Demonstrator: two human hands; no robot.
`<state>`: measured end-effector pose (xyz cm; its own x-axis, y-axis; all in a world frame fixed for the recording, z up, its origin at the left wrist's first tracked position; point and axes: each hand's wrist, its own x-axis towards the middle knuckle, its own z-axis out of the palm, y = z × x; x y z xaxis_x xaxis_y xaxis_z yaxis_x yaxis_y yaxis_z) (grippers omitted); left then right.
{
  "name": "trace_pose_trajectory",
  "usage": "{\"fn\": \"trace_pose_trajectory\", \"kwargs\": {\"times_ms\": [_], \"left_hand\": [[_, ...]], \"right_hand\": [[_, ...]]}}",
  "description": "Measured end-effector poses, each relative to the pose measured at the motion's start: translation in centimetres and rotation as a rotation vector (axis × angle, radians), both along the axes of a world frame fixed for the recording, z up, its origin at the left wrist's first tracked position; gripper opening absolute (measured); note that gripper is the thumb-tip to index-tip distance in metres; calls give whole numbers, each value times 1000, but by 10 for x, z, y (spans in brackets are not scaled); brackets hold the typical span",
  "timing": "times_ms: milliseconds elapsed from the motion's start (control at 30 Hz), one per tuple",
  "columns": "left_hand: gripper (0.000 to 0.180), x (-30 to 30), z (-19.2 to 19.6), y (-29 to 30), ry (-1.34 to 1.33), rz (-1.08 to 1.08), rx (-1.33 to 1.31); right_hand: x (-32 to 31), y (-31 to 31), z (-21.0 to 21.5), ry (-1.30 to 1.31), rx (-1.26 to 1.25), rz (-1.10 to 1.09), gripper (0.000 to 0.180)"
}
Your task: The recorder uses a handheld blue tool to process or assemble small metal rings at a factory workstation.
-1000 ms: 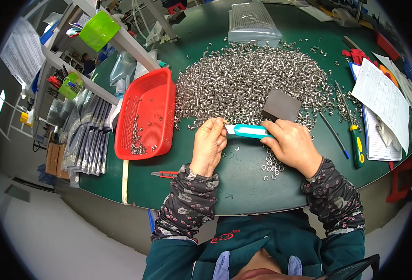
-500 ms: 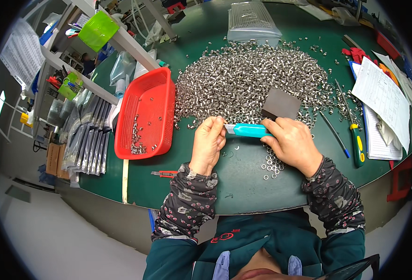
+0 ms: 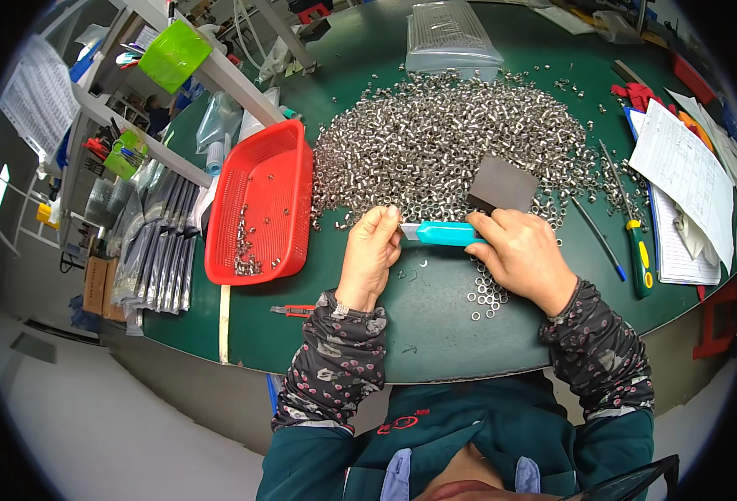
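Across the green surface (image 3: 460, 355) spreads a broad heap of small metal rings (image 3: 444, 134), with a red basket (image 3: 294, 192) at its left holding a few more. On the near side of the heap, the person's right hand (image 3: 525, 257) is closed around the handle of a teal knife (image 3: 445, 234), thumb below and fingers above. The left hand (image 3: 368, 255) faces it, fingers curled in and thumb pressed to the forefinger in a tight pinch; whether something small sits in that pinch, I cannot tell. A dark block (image 3: 504, 184) stands just beyond the right hand, against the heap. The knife lies between the two hands, leftward from the right one, its long axis running nearly level from side to side. Its pale blade (image 3: 410, 232) points left, the tip right by the left fingertips; contact there is unclear. Loose rings (image 3: 487, 292) lie below the handle.
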<state>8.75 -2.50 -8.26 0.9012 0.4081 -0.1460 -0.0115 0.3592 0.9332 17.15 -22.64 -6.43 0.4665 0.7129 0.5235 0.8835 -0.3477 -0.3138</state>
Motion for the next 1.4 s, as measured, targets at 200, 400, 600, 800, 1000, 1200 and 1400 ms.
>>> {"fn": "trace_pose_trajectory", "kwargs": {"times_ms": [200, 400, 600, 800, 1000, 1200, 1400], "left_hand": [[21, 0, 5, -3, 26, -5, 19], [25, 1, 1, -2, -44, -89, -16], [27, 0, 0, -3, -52, -88, -12], [31, 0, 3, -4, 3, -83, 22], [34, 0, 7, -4, 44, -112, 28], [32, -3, 10, 2, 110, -198, -40], [29, -5, 14, 8, 203, -307, -71]], "right_hand": [[2, 0, 1, -3, -6, 15, 25], [4, -3, 2, 187, -41, 37, 24], [2, -3, 4, 239, -48, 56, 24], [3, -4, 5, 311, -63, 104, 25], [3, -4, 6, 323, -74, 116, 25], [3, -5, 6, 183, -58, 94, 26], [6, -5, 7, 43, -36, 130, 27]]}}
